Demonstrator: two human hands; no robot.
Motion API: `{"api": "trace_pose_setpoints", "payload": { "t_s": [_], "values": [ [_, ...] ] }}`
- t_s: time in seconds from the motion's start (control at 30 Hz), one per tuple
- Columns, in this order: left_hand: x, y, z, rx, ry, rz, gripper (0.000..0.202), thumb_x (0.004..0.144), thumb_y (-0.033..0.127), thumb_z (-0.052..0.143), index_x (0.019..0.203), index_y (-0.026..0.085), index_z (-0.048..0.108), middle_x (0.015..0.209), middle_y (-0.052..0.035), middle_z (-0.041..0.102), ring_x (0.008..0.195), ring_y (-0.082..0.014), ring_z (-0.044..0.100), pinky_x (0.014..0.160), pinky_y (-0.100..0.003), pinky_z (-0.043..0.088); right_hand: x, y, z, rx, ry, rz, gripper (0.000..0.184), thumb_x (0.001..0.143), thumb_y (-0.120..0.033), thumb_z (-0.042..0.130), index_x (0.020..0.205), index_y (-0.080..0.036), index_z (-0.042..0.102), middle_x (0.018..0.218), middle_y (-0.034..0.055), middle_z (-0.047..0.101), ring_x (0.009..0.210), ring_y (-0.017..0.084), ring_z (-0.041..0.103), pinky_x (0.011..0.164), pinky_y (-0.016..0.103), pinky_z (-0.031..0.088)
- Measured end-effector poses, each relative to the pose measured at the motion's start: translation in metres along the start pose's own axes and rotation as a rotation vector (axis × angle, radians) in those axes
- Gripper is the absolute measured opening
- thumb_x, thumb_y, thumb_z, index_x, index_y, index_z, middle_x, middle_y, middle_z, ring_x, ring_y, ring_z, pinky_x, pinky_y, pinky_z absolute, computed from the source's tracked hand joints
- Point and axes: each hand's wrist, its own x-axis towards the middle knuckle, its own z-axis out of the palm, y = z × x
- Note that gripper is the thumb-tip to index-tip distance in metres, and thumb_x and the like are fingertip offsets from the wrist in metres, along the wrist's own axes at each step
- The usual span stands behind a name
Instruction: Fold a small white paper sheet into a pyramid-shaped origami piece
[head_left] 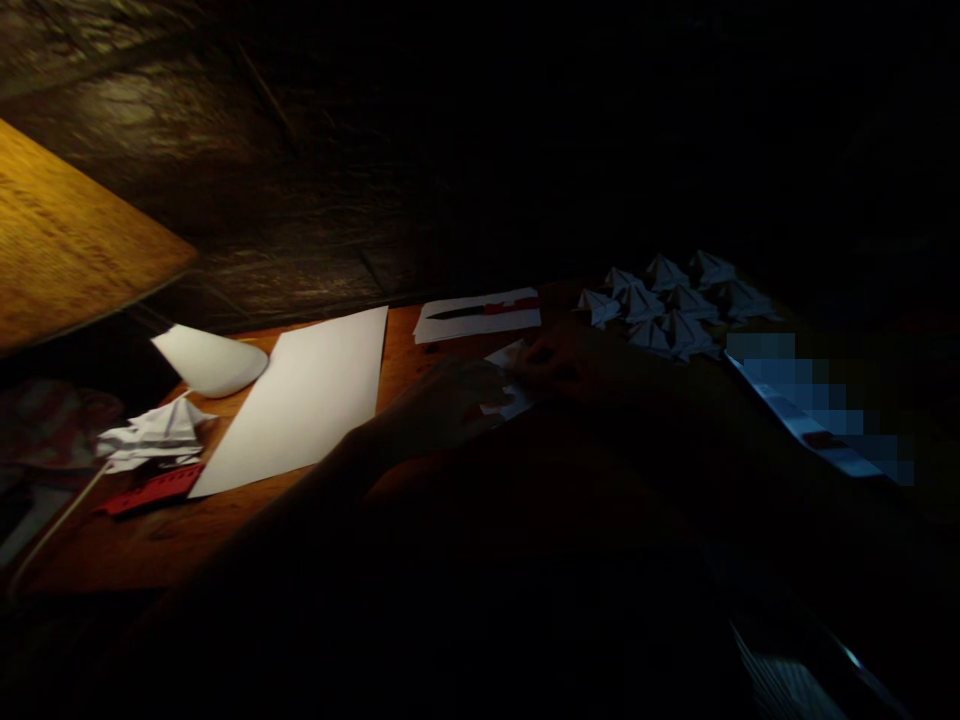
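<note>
In dim light, my left hand (446, 405) is at a small piece of folded white paper (512, 398) over the wooden table, its fingers closed at the paper's left edge. From the other side my right hand (566, 362), very dark, pinches the paper's right edge. Shadow hides the exact folds and most of the right fingers. Just beyond the hands, a knife (480, 310) with a dark blade and red handle lies on a stack of white paper pieces (429, 330). To the right stand several folded paper figures (679, 300) with pointed tips, grouped closely.
A large white sheet (307, 385) covers part of the wooden table (247, 525) on the left. Beside it are a curved white piece (214, 362), crumpled folded paper (161, 435), and a red slotted object (154, 490). A bluish lit screen (810, 425), partly blurred out, is at right.
</note>
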Motion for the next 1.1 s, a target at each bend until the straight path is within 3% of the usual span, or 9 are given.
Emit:
{"api": "trace_pose_setpoints", "payload": {
  "t_s": [0.2,0.4,0.5,0.63,0.83,1.1],
  "values": [
    [0.001,0.005,-0.002,0.038,0.008,0.004,0.022,0.099,0.029,0.063,0.117,0.021,0.071,0.125,-0.0087,0.076,0.128,-0.0290,0.065,0.104,-0.049,0.052,-0.001,-0.009,-0.007,-0.097,-0.059,0.020,0.035,0.085,-0.014,0.066,0.110,-0.032,0.085,0.129,0.0065,0.074,0.120,0.036,0.059,0.102,0.055,0.047],
    [0.003,0.008,-0.007,0.020,0.016,0.015,0.017,0.100,0.033,0.060,0.098,0.019,0.069,0.116,-0.0113,0.076,0.112,-0.0262,0.070,0.093,-0.041,0.054,-0.002,-0.009,-0.007,-0.062,-0.056,0.009,0.031,0.088,-0.018,0.066,0.109,-0.031,0.084,0.130,0.0072,0.074,0.116,0.033,0.060,0.100,0.055,0.048],
    [0.003,0.008,-0.008,-0.006,0.013,0.027,0.016,0.100,0.033,0.060,0.100,0.019,0.069,0.119,-0.0110,0.075,0.115,-0.0260,0.069,0.095,-0.040,0.053,-0.003,-0.011,-0.008,-0.080,-0.064,-0.006,0.031,0.089,-0.017,0.065,0.110,-0.030,0.084,0.128,0.0082,0.074,0.114,0.032,0.061,0.099,0.053,0.048],
    [0.003,0.010,-0.011,-0.030,-0.033,-0.033,0.017,0.099,0.032,0.059,0.101,0.019,0.069,0.115,-0.0094,0.075,0.112,-0.0258,0.069,0.095,-0.042,0.052,-0.007,-0.015,-0.013,-0.146,-0.048,0.078,0.020,0.088,-0.021,0.069,0.097,-0.027,0.086,0.123,0.0096,0.076,0.118,0.035,0.061,0.098,0.051,0.049],
    [0.001,0.012,-0.012,-0.015,-0.080,-0.105,0.040,0.097,0.030,0.063,0.136,0.023,0.062,0.133,-0.0088,0.070,0.125,-0.0272,0.064,0.104,-0.046,0.049,-0.007,-0.028,-0.020,-0.257,-0.135,0.148,0.024,0.092,-0.024,0.063,0.102,-0.025,0.084,0.131,0.0086,0.074,0.120,0.032,0.062,0.095,0.046,0.050],
    [0.000,0.010,-0.011,0.002,-0.099,-0.100,0.029,0.097,0.030,0.063,0.124,0.022,0.068,0.131,-0.0075,0.073,0.128,-0.0277,0.061,0.108,-0.048,0.046,-0.006,-0.036,-0.022,-0.269,-0.168,0.213,0.025,0.092,-0.022,0.062,0.100,-0.026,0.085,0.130,0.0082,0.074,0.121,0.030,0.061,0.096,0.042,0.049]
  ]
}}
